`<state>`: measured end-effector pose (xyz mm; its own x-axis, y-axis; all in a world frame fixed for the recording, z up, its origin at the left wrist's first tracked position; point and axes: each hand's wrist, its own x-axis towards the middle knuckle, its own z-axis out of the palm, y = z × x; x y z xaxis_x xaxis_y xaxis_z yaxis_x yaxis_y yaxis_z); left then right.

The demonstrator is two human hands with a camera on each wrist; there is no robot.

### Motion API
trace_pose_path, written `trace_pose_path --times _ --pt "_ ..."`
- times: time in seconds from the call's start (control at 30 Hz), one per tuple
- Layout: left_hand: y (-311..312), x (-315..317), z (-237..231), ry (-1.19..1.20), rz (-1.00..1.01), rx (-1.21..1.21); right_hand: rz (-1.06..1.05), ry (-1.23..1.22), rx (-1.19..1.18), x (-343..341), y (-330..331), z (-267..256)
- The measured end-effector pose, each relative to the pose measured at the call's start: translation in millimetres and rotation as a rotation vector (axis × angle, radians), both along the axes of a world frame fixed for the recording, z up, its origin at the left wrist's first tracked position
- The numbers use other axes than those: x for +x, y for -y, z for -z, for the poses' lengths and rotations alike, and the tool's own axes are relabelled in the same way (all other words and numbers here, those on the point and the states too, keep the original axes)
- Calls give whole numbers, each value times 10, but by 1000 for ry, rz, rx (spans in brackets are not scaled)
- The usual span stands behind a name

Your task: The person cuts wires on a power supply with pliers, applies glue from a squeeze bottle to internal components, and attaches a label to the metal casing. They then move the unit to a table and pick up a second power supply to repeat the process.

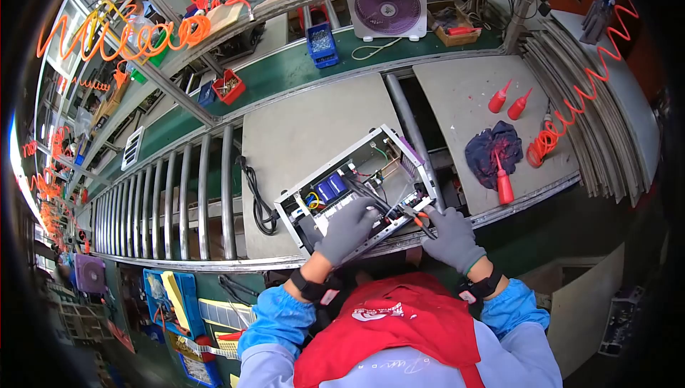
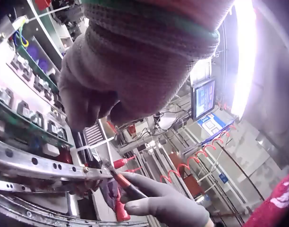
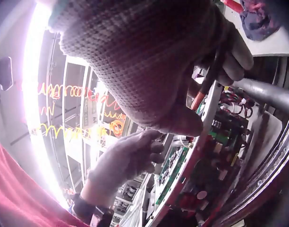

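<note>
An open metal chassis (image 1: 330, 165) with circuit boards, blue cylindrical capacitors (image 1: 330, 187) and bundled wires lies at an angle before the person. The gloved left hand (image 1: 348, 230) reaches over its near side, curled fingertips holding black cables (image 2: 81, 142) by the inner edge. A thin white strip (image 2: 95, 144), like a cable tie, crosses these cables. In the gloved right hand (image 1: 453, 240) is a pair of pliers (image 2: 127, 183) with orange-and-black handles, gripped between fingers and thumb. Their metal tip points at the cables beside the strip, at the chassis's right corner.
Metal rollers (image 1: 205, 195) run to the left. A coiled black power cord (image 1: 264, 218) lies beside the chassis. At right are red squeeze bottles (image 1: 505, 187), a dark rag (image 1: 492, 147) and stacked panels (image 1: 581, 103). Behind stand a purple fan (image 1: 387, 10) and a blue bin (image 1: 322, 46).
</note>
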<state>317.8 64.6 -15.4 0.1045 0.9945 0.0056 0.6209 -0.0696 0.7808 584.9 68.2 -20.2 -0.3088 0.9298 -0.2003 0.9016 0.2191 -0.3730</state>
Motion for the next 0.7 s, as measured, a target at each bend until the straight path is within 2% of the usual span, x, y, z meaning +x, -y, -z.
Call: trace_pose_path --times 0.33,0.43,0.53,0.7 --pt "-598 509 194 -210 99 -183 -28 -26 -72 -59 -37 20" --pt "-588 484 199 -207 133 -188 -94 76 -13 -104 -72 -61" --pt "-520 451 251 -103 111 -133 -144 121 50 -125 -88 -103" --pt "-355 361 439 92 67 -42 -157 25 -31 -98 -186 -104"
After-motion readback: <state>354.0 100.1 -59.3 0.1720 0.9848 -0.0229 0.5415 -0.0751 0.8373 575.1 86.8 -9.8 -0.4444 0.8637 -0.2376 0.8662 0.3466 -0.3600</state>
